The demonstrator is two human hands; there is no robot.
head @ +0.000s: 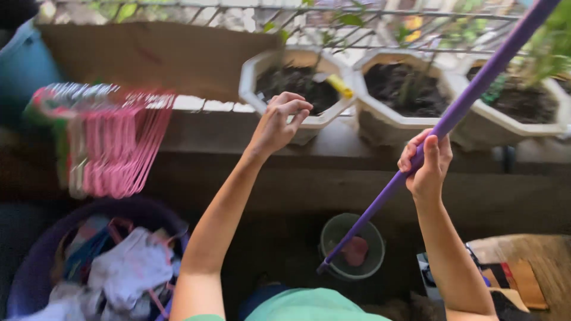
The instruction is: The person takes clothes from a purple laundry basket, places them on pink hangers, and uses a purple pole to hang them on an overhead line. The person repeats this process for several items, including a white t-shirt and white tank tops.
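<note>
Purple broom handle [452, 113] slants from centre frame to upper right, my right hand [426, 169] clamped around it; my left hand [279, 122], fingers curled on nothing, hovers at a white planter [297, 83]. A careless swing could topple the planters.

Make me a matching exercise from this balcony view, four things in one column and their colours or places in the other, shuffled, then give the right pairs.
Things:
1. pole
2. hangers
3. laundry basket
4. small bucket

Descriptions:
A. pink, bunched at the left
B. on the floor, beside the pole's lower end
C. purple, gripped by the right hand
D. bottom left, filled with clothes

Pairs: 1-C, 2-A, 3-D, 4-B.

The left hand reaches to the rim of a white planter.
</note>
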